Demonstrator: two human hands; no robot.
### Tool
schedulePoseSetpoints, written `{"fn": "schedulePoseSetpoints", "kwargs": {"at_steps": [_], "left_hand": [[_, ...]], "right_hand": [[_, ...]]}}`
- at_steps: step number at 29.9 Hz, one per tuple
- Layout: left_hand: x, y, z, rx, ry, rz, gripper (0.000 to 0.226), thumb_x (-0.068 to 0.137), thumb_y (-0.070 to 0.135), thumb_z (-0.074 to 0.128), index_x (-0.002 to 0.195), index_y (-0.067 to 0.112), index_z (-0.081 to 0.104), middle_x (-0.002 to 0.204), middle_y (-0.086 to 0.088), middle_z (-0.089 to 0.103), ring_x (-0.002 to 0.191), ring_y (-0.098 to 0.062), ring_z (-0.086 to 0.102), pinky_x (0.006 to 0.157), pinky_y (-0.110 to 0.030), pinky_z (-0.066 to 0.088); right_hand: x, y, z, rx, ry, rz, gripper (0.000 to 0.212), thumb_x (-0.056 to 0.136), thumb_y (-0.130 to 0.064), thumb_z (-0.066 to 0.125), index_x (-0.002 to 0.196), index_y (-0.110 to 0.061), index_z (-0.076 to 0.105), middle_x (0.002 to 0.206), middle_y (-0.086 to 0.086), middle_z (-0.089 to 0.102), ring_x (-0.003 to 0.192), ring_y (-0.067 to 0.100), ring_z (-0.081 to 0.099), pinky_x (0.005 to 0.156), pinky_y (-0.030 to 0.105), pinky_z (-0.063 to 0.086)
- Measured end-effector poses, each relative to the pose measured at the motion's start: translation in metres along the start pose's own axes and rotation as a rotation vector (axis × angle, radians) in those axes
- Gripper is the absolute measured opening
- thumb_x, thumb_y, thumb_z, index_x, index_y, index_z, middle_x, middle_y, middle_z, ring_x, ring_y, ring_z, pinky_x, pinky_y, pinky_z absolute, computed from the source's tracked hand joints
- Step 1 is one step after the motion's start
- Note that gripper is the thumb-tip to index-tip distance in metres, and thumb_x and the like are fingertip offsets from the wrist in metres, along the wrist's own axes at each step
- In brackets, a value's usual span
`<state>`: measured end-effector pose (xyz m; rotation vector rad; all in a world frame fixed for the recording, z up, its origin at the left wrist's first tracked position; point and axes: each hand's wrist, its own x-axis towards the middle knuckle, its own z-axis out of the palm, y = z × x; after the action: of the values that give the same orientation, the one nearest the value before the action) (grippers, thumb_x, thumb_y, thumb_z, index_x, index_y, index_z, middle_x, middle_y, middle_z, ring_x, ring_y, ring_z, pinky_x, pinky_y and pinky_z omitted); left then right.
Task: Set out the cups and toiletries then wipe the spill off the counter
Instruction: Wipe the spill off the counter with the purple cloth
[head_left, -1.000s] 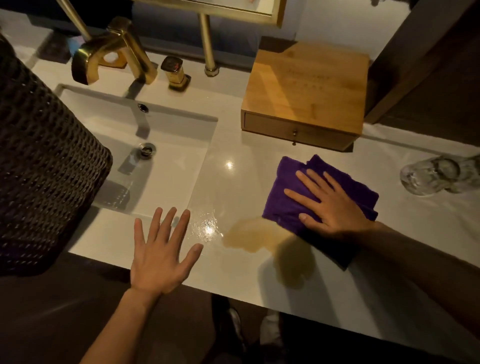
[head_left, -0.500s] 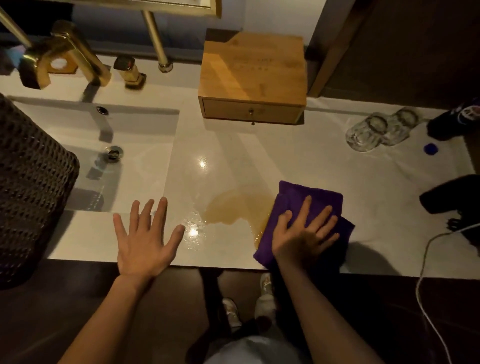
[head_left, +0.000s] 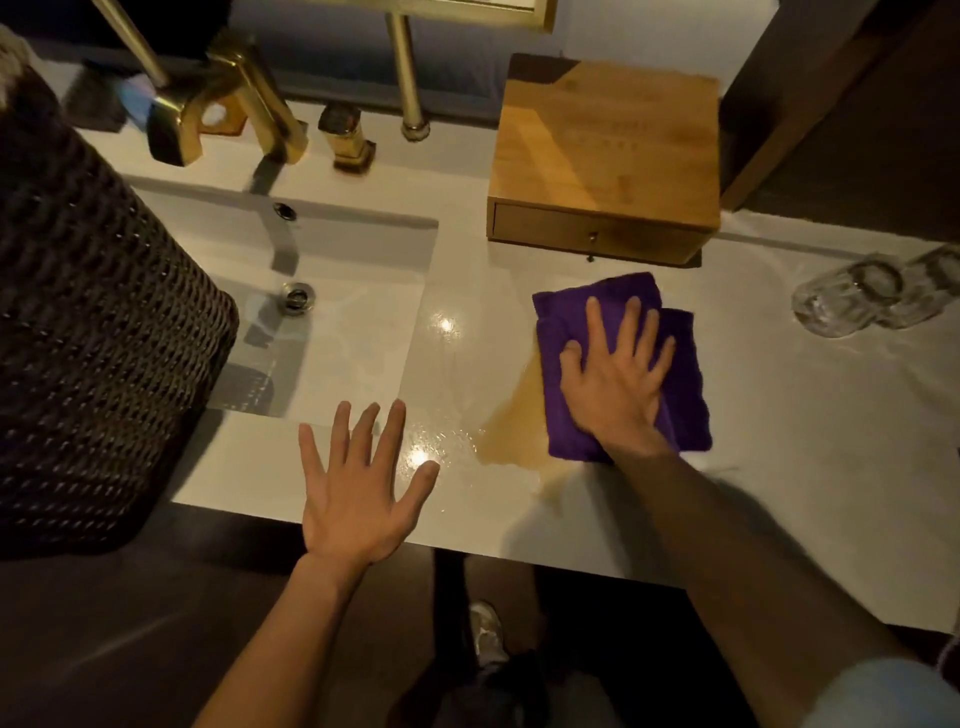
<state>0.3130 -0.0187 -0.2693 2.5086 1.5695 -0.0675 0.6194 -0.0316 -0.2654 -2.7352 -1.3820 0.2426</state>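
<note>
A tan spill (head_left: 511, 428) lies on the white counter (head_left: 789, 467) near its front edge. A folded purple cloth (head_left: 571, 306) covers the spill's right side. My right hand (head_left: 615, 376) presses flat on the cloth with fingers spread. My left hand (head_left: 358, 480) rests palm down on the counter's front edge, left of the spill, holding nothing. Two clear glass cups (head_left: 841, 301) stand upside down side by side at the right, the second cup (head_left: 930, 280) cut by the frame edge.
A wooden drawer box (head_left: 608, 150) sits behind the cloth. The sink basin (head_left: 332, 322) with a brass faucet (head_left: 228, 104) is at the left. A dark woven basket (head_left: 88, 338) fills the left edge. Wet glare shows beside my left hand.
My right hand slid the purple cloth away from the counter's front edge toward the wooden box. The view swung left, hiding the items at the far right. My left hand stayed put.
</note>
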Motion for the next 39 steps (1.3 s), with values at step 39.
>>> {"fn": "schedulePoseSetpoints", "kwargs": {"at_steps": [39], "left_hand": [[-0.001, -0.002, -0.001, -0.046, 0.021, -0.003, 0.082, 0.098, 0.075, 0.018, 0.164, 0.028, 0.009, 0.170, -0.004, 0.020, 0.160, -0.023, 0.003, 0.125, -0.063, 0.002]], "right_hand": [[0.054, -0.023, -0.020, -0.150, -0.205, -0.902, 0.064, 0.099, -0.062, 0.021, 0.159, -0.046, 0.006, 0.171, 0.005, -0.001, 0.157, 0.027, -0.006, 0.124, 0.056, -0.002]]}}
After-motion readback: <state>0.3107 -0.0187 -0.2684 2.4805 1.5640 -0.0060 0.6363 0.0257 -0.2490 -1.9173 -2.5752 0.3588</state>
